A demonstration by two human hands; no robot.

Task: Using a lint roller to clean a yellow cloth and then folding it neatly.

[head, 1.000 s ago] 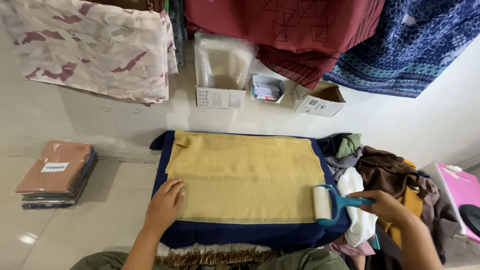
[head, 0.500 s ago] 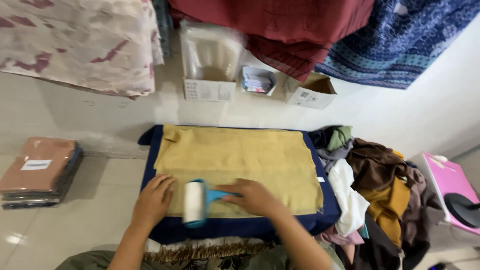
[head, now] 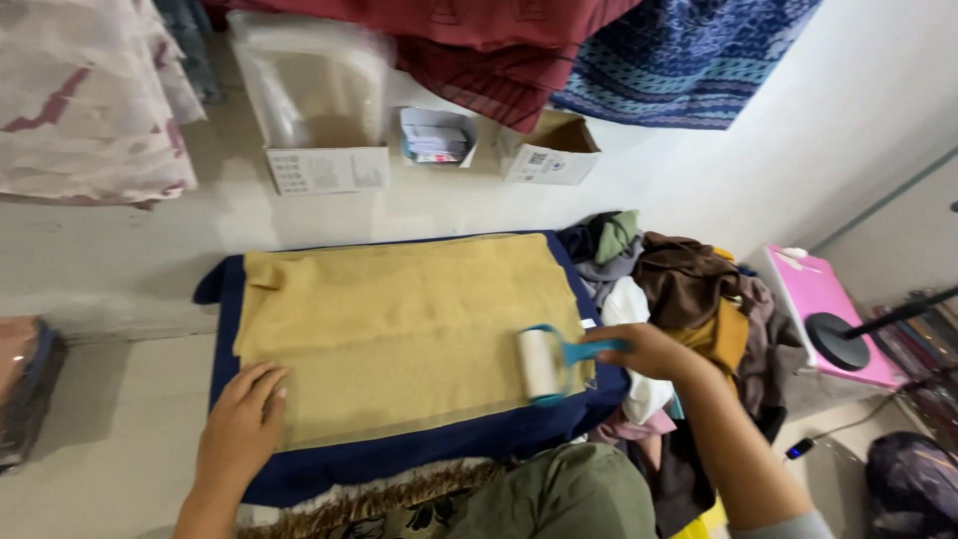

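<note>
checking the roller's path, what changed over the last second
The right hand swept the lint roller from the right edge of the tan cloth across to the left, then back to the right edge. The left hand stayed flat on the cloth's lower left corner; the cloth stayed on the navy mat.

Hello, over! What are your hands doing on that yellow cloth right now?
Right hand grips lint roller, roller on yellow cloth, right edge. Left hand flat, pinning cloth's near-left corner. Clothes pile beside roller, apart.
</note>
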